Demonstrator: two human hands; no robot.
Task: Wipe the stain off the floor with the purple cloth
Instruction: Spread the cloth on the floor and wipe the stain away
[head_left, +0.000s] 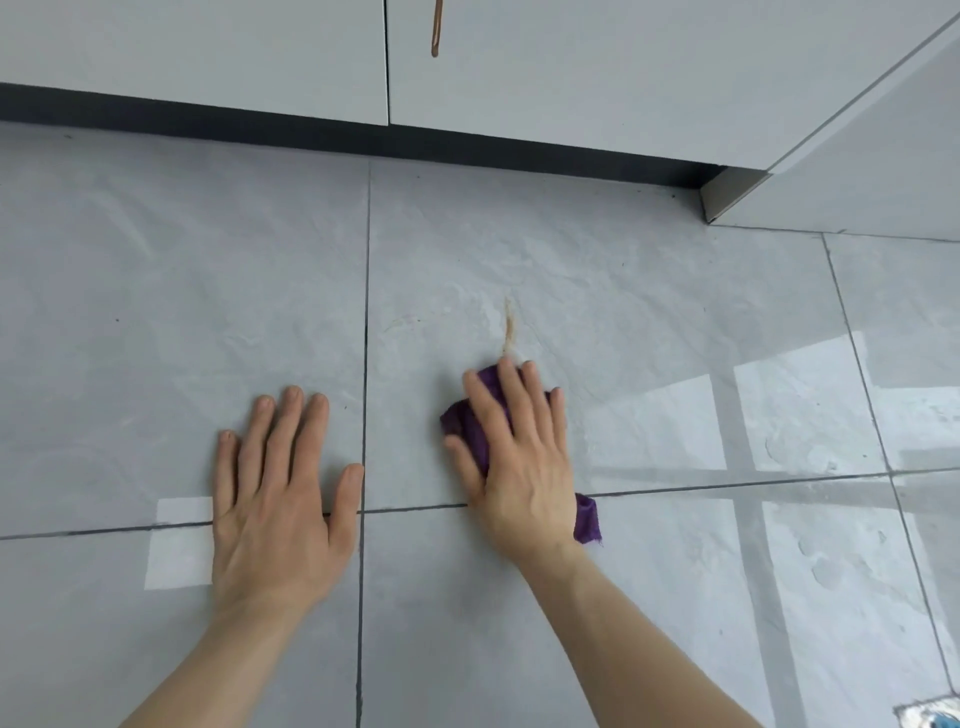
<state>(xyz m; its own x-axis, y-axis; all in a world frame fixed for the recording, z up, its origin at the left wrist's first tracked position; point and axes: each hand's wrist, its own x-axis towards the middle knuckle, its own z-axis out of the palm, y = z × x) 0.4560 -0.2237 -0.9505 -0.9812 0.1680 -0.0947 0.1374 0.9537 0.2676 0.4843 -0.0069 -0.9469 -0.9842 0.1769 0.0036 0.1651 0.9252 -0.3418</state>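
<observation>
A purple cloth (470, 421) lies bunched on the grey tiled floor (649, 312), pressed down under my right hand (514, 452). Most of the cloth is hidden beneath the palm; one corner pokes out by the wrist. A thin light-brown stain (509, 327) streaks the tile just beyond the fingertips, with a fainter smear to its left. My left hand (280, 499) rests flat on the neighbouring tile, fingers spread, holding nothing.
Pale cabinet doors (208, 47) with a dark plinth (311, 132) run along the far side. A brown drip (435, 31) runs down one door. Another cabinet side (857, 171) juts out at the right. Something white and blue (935, 714) shows at the bottom right corner.
</observation>
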